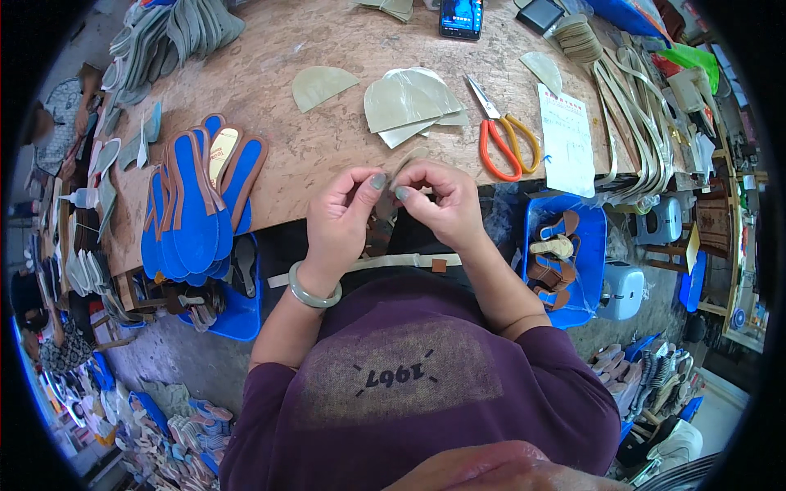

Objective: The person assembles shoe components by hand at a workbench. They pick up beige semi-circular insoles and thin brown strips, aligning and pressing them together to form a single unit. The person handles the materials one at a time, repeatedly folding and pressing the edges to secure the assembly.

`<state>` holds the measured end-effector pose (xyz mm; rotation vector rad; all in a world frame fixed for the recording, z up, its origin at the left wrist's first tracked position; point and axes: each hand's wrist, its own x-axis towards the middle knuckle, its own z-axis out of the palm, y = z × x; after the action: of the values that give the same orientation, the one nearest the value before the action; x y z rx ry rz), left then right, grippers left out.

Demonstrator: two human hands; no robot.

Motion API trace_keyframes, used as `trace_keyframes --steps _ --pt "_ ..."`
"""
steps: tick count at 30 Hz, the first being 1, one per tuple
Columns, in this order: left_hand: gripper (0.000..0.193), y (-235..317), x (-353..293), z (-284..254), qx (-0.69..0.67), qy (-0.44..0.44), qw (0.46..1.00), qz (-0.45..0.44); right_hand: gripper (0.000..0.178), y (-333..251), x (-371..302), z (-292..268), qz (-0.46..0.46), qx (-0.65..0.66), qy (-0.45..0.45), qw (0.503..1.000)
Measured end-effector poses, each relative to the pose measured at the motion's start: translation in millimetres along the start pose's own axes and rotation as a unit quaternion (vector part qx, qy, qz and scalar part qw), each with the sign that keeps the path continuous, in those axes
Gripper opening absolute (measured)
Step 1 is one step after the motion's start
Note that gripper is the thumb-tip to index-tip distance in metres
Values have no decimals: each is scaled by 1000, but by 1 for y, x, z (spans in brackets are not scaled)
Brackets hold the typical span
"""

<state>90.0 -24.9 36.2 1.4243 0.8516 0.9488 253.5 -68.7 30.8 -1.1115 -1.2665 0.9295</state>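
Just past the table's near edge, my left hand [344, 209] and my right hand [444, 200] are drawn close together, both with fingers pinched. A thin curved beige piece [415, 155] sticks up from the fingers of my right hand. Whatever my left fingertips pinch is mostly hidden, and I cannot tell whether it is the same piece. Beyond my hands lies a small pile of beige half-round sheets [405, 102], with another half-round sheet [321, 87] to its left. Scissors [506, 147] with orange and yellow handles rest right of the pile, blades pointing away.
Blue and brown insoles [193, 204] overlap at the table's left edge. A written paper slip [567, 139] lies right of the scissors, near hanging pale strips [647, 135]. A phone [461, 18] sits at the back. Blue bins [602, 245] with shoe parts stand below.
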Motion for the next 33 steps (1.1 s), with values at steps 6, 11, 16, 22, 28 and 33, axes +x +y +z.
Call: trace_keyframes --steps 6,11,16,22,28,33 --pt "24 1 4 -3 -173 -10 983 -63 7 10 0 -1 47 236 -18 970" --pt "26 15 -2 27 -179 22 983 -21 8 8 2 4 -42 68 -26 996" --pt "31 -9 -1 8 -262 -33 963 -57 10 16 -1 1 -17 206 -50 977" --pt "26 -14 -4 13 40 55 993 101 21 11 6 -1 82 163 -95 979" --pt "24 -4 -7 15 130 -10 979 154 27 10 2 1 19 6 -66 998" --pt "21 -7 0 14 118 3 978 170 29 16 -4 -7 -84 -131 -40 987"
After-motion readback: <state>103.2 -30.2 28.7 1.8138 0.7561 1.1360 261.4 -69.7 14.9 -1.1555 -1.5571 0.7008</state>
